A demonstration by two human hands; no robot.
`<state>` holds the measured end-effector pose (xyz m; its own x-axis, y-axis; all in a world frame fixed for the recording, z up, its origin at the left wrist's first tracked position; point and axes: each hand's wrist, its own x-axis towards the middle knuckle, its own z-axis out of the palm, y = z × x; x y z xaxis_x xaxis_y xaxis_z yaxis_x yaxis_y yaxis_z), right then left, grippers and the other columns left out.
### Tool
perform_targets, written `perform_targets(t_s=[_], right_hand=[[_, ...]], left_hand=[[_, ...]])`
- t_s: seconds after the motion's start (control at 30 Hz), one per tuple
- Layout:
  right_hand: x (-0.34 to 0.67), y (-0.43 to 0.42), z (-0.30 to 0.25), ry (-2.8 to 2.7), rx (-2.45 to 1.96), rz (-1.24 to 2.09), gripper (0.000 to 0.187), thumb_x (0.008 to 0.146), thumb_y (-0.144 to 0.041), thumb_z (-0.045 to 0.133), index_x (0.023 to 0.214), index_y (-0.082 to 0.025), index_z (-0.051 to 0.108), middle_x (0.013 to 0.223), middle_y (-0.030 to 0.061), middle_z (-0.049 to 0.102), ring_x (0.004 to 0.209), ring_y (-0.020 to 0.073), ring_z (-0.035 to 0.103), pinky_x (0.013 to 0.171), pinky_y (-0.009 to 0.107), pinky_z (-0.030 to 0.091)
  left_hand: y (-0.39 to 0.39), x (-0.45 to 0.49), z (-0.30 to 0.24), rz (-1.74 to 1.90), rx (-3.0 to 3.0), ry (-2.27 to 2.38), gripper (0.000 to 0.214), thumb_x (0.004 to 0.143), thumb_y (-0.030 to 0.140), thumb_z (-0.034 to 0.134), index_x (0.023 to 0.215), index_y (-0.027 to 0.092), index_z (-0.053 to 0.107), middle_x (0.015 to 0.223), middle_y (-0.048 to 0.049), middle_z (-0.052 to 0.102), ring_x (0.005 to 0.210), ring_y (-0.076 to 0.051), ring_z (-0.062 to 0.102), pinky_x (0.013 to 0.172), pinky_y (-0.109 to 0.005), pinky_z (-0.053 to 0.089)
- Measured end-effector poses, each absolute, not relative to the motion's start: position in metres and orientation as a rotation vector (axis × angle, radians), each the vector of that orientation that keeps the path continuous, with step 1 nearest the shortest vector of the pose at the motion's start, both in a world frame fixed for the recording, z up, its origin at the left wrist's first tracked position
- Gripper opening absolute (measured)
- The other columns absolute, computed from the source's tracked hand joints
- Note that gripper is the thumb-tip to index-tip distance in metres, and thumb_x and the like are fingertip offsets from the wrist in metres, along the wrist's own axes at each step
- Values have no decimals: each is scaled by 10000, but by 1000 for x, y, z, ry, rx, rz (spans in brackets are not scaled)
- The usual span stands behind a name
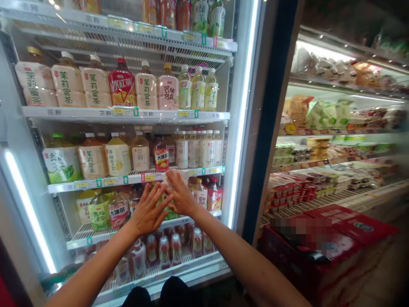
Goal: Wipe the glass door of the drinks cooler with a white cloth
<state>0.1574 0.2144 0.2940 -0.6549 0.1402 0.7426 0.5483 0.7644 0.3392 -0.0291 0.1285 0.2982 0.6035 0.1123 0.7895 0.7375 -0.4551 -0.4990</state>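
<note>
Both of my arms reach into an open drinks cooler. My left hand (148, 211) is raised with fingers stretched and spread, its back toward me, in front of the third shelf. My right hand (180, 194) is beside it, fingers flat and extended up to the shelf edge (134, 178). The two hands overlap at the fingertips. Between and behind them a green-labelled bottle (168, 213) partly shows; I cannot tell whether either hand grips it. A red-labelled bottle (161, 157) stands just above on the second shelf.
Wire shelves hold rows of tea bottles (92, 160). The cooler's lit door frame (243, 115) stands to the right. Beyond it an open chiller (335, 140) carries packaged food. Red cartons (338, 238) are stacked on the floor at right.
</note>
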Motion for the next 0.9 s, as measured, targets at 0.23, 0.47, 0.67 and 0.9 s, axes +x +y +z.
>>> perform_targets(t_s=[0.23, 0.47, 0.67, 0.9], right_hand=[[95, 211, 351, -2251, -409, -555, 659, 964, -357, 565, 1564, -186, 356, 1682, 58, 287, 1585, 235, 145, 1295, 463, 253], [101, 214, 378, -2240, -336, -579, 797, 940, -196, 544, 1630, -255, 149, 1714, 50, 165, 1583, 214, 133, 1262, 469, 344], [131, 223, 402, -2314, 43, -698, 887, 967, -146, 488, 1608, -80, -122, 1671, 239, -48, 1584, 289, 80, 1208, 503, 394], [141, 242, 413, -2239, -43, -806, 780, 1007, -65, 401, 1627, -178, -59, 1673, 195, 139, 1511, 268, 362, 1132, 472, 497]], left_hand=[[149, -37, 339, -914, -1862, -544, 739, 958, 285, 499, 1611, 234, 158, 1709, -66, 87, 1585, -312, 39, 1287, -606, 93], [130, -20, 332, -954, -1854, -361, 688, 901, 284, 553, 1552, 314, 332, 1685, -40, 240, 1573, -298, 166, 1288, -600, 152], [129, -20, 347, -711, -1873, -307, 255, 924, 279, 537, 1133, 218, 669, 1093, -34, 682, 1143, -166, 578, 1246, -426, 279], [162, -25, 361, -700, -1803, -422, 48, 921, 251, 600, 953, 221, 619, 901, 6, 654, 882, -150, 564, 987, -348, 428]])
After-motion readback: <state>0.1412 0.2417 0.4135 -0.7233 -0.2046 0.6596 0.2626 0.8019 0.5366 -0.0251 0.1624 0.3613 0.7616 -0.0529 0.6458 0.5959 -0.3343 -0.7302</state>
